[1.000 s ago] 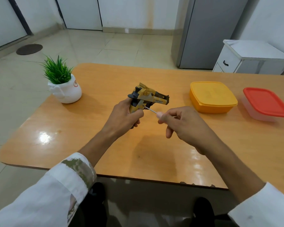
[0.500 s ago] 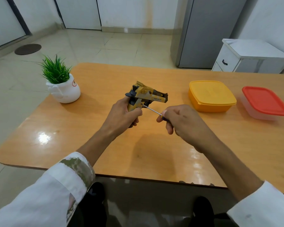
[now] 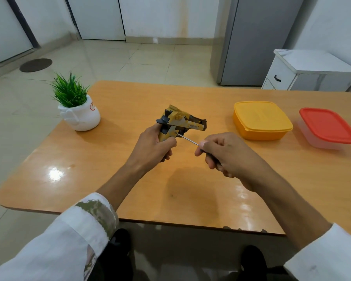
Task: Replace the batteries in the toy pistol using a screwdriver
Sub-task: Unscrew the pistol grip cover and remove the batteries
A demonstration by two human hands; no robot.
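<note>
My left hand (image 3: 152,148) grips the toy pistol (image 3: 180,123) above the table (image 3: 130,102); my right hand (image 3: 228,155) grips a screwdriver (image 3: 187,139), its tip at the pistol's grip.

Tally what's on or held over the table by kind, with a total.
Toy pistol: 1
Screwdriver: 1
Lidded containers: 2, the yellow container and the red-lidded container
Potted plant: 1
Total: 5

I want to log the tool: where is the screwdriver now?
In the head view it is near the centre: the right hand grips the screwdriver, whose tip meets the toy pistol held by the left hand.
</note>
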